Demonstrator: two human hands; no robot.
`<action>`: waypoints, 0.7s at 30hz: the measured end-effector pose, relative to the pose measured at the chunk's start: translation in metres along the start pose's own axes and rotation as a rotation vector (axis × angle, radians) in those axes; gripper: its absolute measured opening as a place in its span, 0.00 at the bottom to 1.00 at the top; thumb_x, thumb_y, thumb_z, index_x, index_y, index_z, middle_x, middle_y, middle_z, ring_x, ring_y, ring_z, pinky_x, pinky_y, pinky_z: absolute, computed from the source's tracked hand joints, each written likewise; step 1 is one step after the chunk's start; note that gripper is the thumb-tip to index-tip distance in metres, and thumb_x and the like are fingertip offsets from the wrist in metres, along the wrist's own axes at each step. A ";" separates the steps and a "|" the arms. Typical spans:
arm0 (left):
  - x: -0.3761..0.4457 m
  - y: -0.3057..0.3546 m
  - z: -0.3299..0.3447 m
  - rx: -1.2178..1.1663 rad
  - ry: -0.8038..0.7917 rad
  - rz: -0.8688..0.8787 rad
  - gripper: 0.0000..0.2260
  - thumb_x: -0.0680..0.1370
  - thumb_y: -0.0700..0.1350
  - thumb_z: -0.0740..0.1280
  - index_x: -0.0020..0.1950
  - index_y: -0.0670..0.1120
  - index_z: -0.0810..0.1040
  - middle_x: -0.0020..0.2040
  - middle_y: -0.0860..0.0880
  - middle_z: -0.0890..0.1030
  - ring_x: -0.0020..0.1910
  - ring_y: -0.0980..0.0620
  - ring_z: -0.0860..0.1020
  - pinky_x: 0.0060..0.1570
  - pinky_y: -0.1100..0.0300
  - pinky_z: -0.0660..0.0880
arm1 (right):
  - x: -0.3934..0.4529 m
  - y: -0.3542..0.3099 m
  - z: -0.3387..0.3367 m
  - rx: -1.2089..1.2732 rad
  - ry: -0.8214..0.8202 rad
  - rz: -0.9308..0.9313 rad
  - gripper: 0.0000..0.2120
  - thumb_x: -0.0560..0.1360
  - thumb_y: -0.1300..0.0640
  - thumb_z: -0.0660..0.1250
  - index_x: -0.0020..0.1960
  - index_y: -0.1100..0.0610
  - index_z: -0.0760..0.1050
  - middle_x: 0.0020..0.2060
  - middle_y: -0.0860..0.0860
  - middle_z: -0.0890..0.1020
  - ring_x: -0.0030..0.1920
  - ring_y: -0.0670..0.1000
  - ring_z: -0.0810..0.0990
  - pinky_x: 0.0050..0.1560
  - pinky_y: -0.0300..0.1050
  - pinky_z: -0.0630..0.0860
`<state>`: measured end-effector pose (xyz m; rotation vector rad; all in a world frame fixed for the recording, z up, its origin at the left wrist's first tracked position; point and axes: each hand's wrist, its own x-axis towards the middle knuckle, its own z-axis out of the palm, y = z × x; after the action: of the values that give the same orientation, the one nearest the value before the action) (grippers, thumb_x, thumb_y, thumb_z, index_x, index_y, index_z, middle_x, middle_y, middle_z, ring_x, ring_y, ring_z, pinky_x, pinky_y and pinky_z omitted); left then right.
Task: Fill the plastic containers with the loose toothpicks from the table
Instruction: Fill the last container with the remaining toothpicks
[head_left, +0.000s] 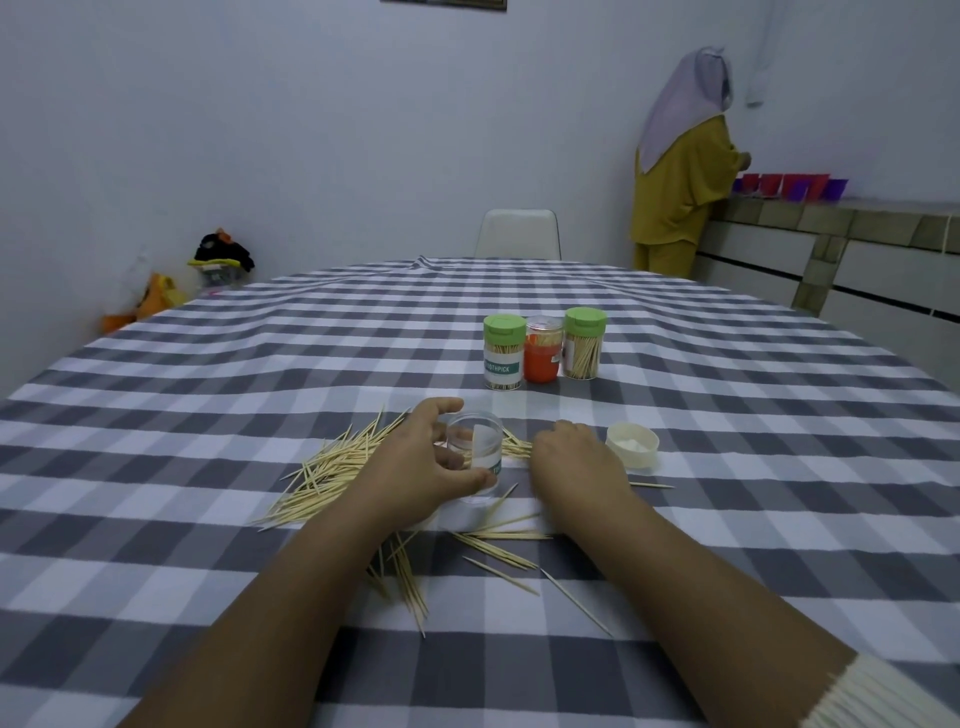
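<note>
Toothpicks (332, 467) are lying scattered on the checked counter (208, 395) around your hands; your left hand (421, 462) is gripping the clear open container (475, 452), while your right hand (574, 457) is curling, knuckles up, over some toothpicks beside it, its grip hidden. Three filled containers (543, 351) are standing beyond

- The left-hand green-lidded jar (504, 353) carries a white label with a teal band; the band reads "TOOTHPICK" in white letters, running up the jar's side — its first letter is partly turned out of view.
- The clear open container (475, 452), gripped by the left hand (431, 462), has the same kind of teal band; only a letter or so shows past the thumb — too little to read.
- The orange jar (543, 356) bears a small sticker, illegible.
</note>
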<state>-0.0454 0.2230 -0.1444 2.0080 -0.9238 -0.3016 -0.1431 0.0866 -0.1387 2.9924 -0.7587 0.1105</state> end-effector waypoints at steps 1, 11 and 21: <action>0.000 0.000 0.000 0.004 0.000 -0.001 0.38 0.66 0.47 0.79 0.71 0.53 0.63 0.61 0.52 0.77 0.51 0.55 0.81 0.56 0.50 0.78 | 0.002 0.002 -0.002 0.031 -0.005 0.025 0.16 0.78 0.62 0.62 0.66 0.59 0.70 0.60 0.57 0.73 0.60 0.55 0.72 0.56 0.46 0.71; -0.002 0.006 0.014 0.011 0.025 0.047 0.37 0.67 0.49 0.78 0.71 0.55 0.63 0.56 0.55 0.78 0.48 0.57 0.80 0.53 0.55 0.79 | 0.003 0.011 -0.022 1.338 0.171 0.132 0.08 0.80 0.58 0.60 0.53 0.56 0.77 0.41 0.50 0.80 0.47 0.50 0.80 0.47 0.42 0.78; -0.003 0.010 0.019 0.008 0.012 0.088 0.36 0.68 0.48 0.78 0.71 0.54 0.63 0.59 0.54 0.76 0.49 0.58 0.80 0.52 0.60 0.79 | -0.005 0.004 -0.040 1.886 0.491 0.137 0.10 0.80 0.60 0.60 0.45 0.50 0.77 0.41 0.49 0.84 0.47 0.48 0.83 0.56 0.47 0.78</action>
<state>-0.0628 0.2101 -0.1479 1.9676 -1.0043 -0.2367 -0.1512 0.0881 -0.0991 3.6353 -1.0730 2.8187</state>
